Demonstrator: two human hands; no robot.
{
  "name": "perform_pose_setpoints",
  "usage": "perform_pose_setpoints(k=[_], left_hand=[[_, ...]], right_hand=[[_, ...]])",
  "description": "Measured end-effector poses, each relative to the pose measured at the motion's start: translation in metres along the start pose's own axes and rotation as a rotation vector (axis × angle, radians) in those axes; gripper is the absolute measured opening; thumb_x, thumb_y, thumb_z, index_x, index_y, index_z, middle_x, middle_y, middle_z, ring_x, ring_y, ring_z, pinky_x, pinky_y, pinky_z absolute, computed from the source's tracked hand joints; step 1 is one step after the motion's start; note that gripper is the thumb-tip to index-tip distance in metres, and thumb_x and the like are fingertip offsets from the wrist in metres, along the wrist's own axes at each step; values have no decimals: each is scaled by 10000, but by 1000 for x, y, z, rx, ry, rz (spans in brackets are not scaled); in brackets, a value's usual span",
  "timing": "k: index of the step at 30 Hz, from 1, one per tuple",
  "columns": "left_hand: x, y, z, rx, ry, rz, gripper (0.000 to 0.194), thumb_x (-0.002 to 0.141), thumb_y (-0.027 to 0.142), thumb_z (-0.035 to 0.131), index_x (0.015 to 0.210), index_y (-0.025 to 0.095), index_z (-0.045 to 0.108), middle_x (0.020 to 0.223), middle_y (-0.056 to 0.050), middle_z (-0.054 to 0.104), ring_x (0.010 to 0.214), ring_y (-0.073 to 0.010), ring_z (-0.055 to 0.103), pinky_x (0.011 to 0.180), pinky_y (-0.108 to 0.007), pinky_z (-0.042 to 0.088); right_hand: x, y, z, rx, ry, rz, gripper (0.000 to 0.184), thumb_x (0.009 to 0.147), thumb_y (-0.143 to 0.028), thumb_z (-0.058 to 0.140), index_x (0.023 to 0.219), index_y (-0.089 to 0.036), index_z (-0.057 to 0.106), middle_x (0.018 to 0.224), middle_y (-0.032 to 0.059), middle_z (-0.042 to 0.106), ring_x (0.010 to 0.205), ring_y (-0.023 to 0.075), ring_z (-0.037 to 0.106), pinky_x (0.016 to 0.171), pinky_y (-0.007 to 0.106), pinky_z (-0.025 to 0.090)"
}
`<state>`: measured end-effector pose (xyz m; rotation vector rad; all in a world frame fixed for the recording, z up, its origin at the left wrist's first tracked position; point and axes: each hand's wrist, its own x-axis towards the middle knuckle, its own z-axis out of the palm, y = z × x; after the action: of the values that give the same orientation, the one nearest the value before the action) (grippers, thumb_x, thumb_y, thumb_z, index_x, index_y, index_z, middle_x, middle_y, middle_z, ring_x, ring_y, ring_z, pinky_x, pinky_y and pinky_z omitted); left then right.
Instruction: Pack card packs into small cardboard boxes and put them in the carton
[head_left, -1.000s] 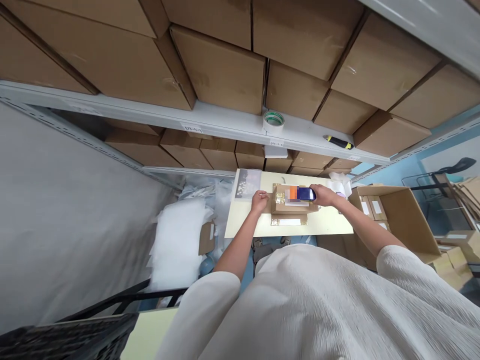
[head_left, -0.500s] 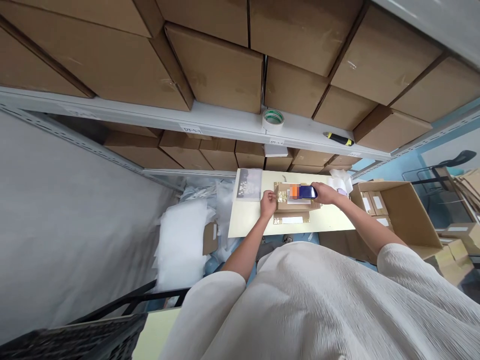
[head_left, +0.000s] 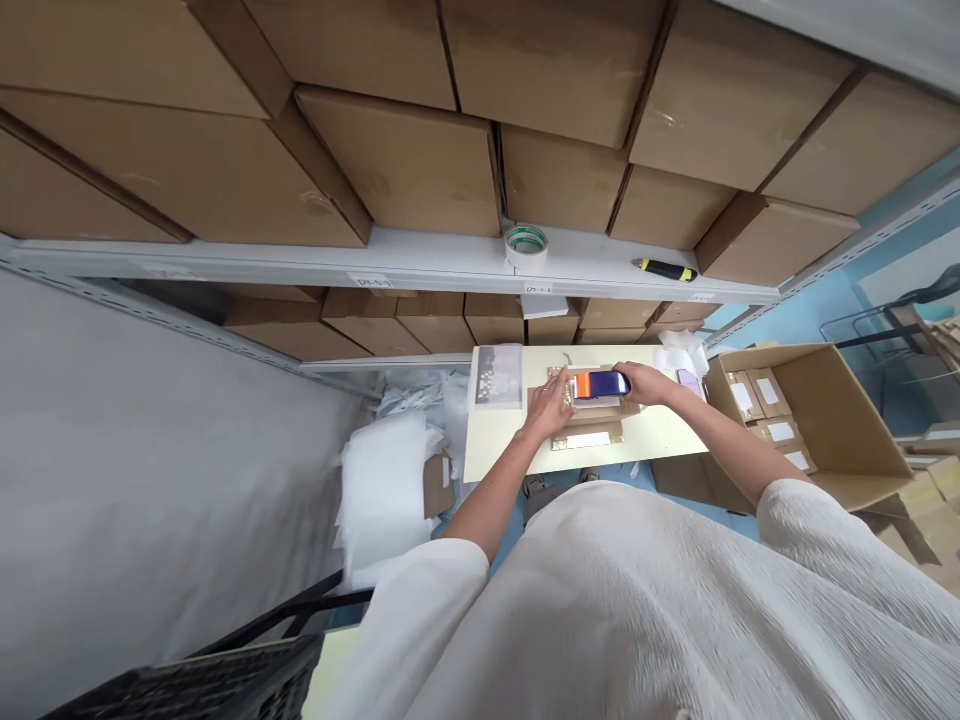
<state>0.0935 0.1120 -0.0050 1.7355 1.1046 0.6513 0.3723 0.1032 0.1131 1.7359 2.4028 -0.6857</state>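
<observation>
Cream tabletop [head_left: 487, 455] under shelving [head_left: 450, 255]: I see small cardboard box [head_left: 596, 411], left end carrying gold tape; full seam coverage, can't tell. Left hand [head_left: 547, 405] rests there, fingers extended; right hand [head_left: 646, 384] has fingers wrapped around tape dispenser [head_left: 606, 384].

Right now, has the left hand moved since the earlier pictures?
Yes. The left hand has moved right, farther from the printed sheet, and its fingers are now over the left end of the box.

Qty: 1 L hand [head_left: 550, 405], 1 R hand [head_left: 637, 383], 1 org/blue tape disp. [head_left: 604, 384], 1 blk/ylw cutter [head_left: 666, 270], 1 tape roll [head_left: 526, 248], 1 blk crate [head_left: 217, 688], 1 open ctn [head_left: 855, 415] w/ 4+ labeled bxs [head_left: 772, 398].
</observation>
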Motion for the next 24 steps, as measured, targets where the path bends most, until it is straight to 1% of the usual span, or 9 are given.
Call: perform_pose_setpoints(k=[3, 5, 9, 13, 18, 21, 24], left_hand=[[-1, -6, 1, 67, -30, 16, 1015, 795, 248, 823, 1699, 280, 363, 1644, -168, 572, 1635, -381, 404, 1313, -541, 279], [-2, -9, 1, 104, -46, 20, 1001, 812, 269, 803, 1704, 274, 349, 1666, -171, 551, 1643, -376, 389, 1316, -533, 279], [-1, -12, 3, 161, -51, -3, 979, 824, 282, 787, 1700, 257, 351, 1704, -188, 499, 1660, -392, 353, 1328, -541, 271], [1, -17, 5, 199, -63, -5, 949, 852, 304, 768, 1702, 244, 352, 1731, -193, 461, 1673, -405, 322, 1337, -555, 269], [1, -21, 5, 275, -106, -32, 941, 886, 341, 727, 1729, 242, 320, 1783, -175, 389, 1693, -406, 268, 1353, -571, 238], [2, -22, 3, 301, -116, -39, 955, 880, 351, 718, 1738, 260, 309, 1793, -158, 374, 1691, -401, 274, 1345, -572, 274], [4, -22, 2, 331, -127, -36, 955, 875, 348, 715, 1737, 243, 316, 1788, -157, 381, 1690, -402, 272, 1348, -569, 289]], right_hand=[[1, 1, -2, -41, -42, 36, 457, 845, -200, 761, 1280, -245, 628, 1203, 88, 739, 1020, 264, 693, 768, 298, 467], [1, 4, -4, -65, -65, 44, 446, 851, -220, 773, 1271, -256, 630, 1213, 93, 740, 1007, 267, 697, 728, 298, 451], [-8, 20, -10, -80, -89, 46, 444, 827, -222, 809, 1235, -266, 638, 1192, 102, 741, 1012, 281, 697, 702, 301, 438], [-27, 50, -15, -48, -80, 77, 411, 807, -166, 801, 1176, -261, 648, 1170, 109, 738, 1006, 291, 692, 686, 309, 424], [-52, 93, -13, -22, -79, 108, 370, 792, -149, 789, 1121, -258, 661, 1142, 101, 734, 990, 288, 683, 709, 314, 427], [-67, 123, -10, -16, -85, 119, 362, 792, -151, 781, 1122, -248, 667, 1137, 102, 739, 966, 277, 682, 710, 316, 423], [-82, 155, -8, -2, -80, 136, 362, 777, -136, 794, 1104, -238, 674, 1111, 105, 744, 930, 271, 680, 697, 319, 416]])
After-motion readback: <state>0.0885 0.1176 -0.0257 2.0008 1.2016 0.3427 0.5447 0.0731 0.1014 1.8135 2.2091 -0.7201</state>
